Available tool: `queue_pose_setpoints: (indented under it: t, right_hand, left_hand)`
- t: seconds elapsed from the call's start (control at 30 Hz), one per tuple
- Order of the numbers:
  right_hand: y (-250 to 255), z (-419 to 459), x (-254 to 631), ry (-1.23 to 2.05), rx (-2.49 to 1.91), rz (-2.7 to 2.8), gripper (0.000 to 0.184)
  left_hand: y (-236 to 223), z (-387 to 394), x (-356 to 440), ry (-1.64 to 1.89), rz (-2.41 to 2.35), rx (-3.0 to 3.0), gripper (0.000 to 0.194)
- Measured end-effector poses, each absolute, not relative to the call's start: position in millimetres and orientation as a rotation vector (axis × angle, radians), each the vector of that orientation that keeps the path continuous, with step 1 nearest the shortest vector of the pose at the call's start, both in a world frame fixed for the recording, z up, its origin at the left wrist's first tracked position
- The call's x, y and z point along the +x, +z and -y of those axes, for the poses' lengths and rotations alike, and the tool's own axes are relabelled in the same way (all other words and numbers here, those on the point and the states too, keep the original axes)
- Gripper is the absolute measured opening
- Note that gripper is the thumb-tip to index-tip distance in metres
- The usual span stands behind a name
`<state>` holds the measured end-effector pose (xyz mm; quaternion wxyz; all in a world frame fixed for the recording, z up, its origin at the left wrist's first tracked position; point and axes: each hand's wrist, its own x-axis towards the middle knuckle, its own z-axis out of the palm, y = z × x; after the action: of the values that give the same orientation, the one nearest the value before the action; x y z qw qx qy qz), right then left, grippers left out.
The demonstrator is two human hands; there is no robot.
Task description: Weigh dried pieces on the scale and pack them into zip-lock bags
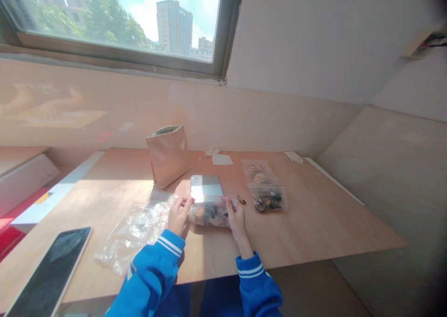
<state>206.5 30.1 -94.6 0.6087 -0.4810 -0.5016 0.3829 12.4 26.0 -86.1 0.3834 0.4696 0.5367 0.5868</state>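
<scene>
Between my hands is a clear zip bag [209, 214] filled with dark and tan dried pieces. My left hand [179, 216] pinches its top left corner, and my right hand [236, 217] pinches the top right corner. Just behind the bag lies a flat silver-topped scale [206, 186], its near part hidden by the bag. A small brown dried piece [241, 199] rests on the table near my right fingers. Crumpled clear plastic bags [139, 228] spread out to the left of my left hand.
A brown paper pouch [168, 156] stands open-topped behind the scale. More filled zip bags [268, 198] lie to the right. A large phone or tablet [52, 273] is at the front left. White paper [222, 159] and crumpled tissue [294, 157] sit along the wall.
</scene>
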Motion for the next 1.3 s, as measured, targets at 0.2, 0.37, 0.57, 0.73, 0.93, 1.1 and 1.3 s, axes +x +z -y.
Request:
queue_pose_setpoints:
  t: [0.2, 0.37, 0.57, 0.73, 0.93, 1.1, 1.3]
  right_hand:
    - [-109, -29, 210, 0.671, -1.226, 1.126, 0.040]
    - [-116, -28, 212, 0.561, -1.291, 1.098, 0.039]
    - [-113, -24, 212, 0.474, -1.301, 1.178, 0.040]
    - [-106, -21, 210, 0.499, -1.300, 1.219, 0.047]
    - [-108, -23, 208, 0.439, -1.303, 1.204, 0.043]
    - [-111, -25, 208, 0.389, -1.288, 1.189, 0.040]
    - [-108, -23, 208, 0.350, -1.297, 1.207, 0.038]
  left_hand:
    - [-85, -23, 15, 1.539, -1.367, 1.065, 0.036]
    - [-87, -21, 16, 1.466, -1.393, 1.013, 0.042]
    - [-91, -22, 12, 1.522, -1.463, 1.088, 0.038]
    - [-90, -23, 9, 1.572, -1.519, 1.167, 0.027]
    - [-88, -22, 8, 1.580, -1.510, 1.229, 0.026]
    - [-89, -20, 8, 1.565, -1.538, 1.236, 0.026]
    - [-97, -21, 10, 1.542, -1.531, 1.191, 0.031]
